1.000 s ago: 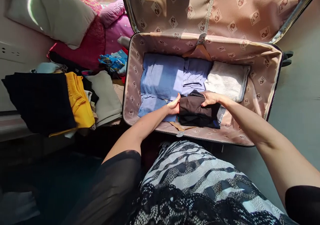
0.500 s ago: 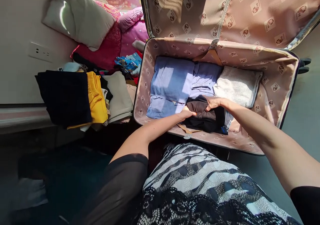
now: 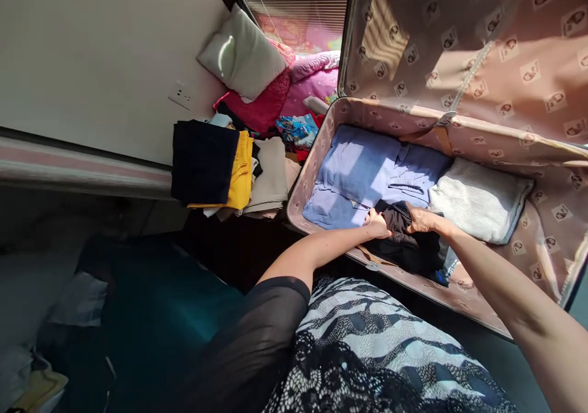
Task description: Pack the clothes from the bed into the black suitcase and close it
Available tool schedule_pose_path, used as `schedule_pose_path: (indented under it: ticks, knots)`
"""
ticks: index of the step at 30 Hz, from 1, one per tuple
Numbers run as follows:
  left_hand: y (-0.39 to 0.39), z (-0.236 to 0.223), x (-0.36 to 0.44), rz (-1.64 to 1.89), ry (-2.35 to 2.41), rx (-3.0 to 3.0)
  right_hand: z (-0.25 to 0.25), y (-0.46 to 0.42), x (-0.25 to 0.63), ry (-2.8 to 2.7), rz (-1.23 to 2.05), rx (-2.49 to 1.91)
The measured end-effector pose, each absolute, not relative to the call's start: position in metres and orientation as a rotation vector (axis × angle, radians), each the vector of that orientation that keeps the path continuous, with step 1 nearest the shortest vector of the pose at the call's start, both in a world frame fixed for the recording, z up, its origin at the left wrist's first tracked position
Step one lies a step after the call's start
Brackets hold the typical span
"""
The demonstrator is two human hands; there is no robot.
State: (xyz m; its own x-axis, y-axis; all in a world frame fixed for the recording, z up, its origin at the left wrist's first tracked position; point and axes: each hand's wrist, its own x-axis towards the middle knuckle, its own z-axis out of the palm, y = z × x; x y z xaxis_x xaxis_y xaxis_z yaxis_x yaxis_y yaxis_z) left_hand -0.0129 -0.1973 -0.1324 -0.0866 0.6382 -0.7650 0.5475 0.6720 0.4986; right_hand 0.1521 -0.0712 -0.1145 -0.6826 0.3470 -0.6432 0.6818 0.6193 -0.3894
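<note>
Inside the open suitcase (image 3: 316, 149), both my hands grip a dark brown folded garment (image 3: 397, 222). My left hand (image 3: 377, 223) is closed on its left side, and my right hand (image 3: 421, 219) pinches its right side. Under it lies a black garment (image 3: 413, 257) near the front wall of the case. Folded blue-purple clothes (image 3: 358, 162) fill the left and middle of the case. A folded light grey garment (image 3: 482, 198) lies to the right of my right hand. The fingertips are partly hidden in the dark cloth.
Left of the suitcase sits a pile with a folded navy garment (image 3: 204, 162), a yellow garment (image 3: 242, 174) and beige cloth (image 3: 269, 177). Behind it are a pale pillow (image 3: 248, 54) and pink bedding (image 3: 316, 79). The suitcase lid (image 3: 427, 39) stands raised at the back.
My view has swung left, so the suitcase appears farther right. The brown garment looks more bunched between my hands, which keep hold of it.
</note>
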Motion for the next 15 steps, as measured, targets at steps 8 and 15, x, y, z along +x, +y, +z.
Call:
schedule_pose_path:
  ticks: [8, 15]
  knots:
    - [-0.193, -0.095, -0.043, 0.323, 1.625, 1.177, -0.063, -0.128, 0.173, 2.483, -0.613, 0.826]
    - [-0.197, -0.044, -0.074, 0.581, 1.182, 1.482, 0.027, -0.138, 0.193, 2.613, -0.578, 0.816]
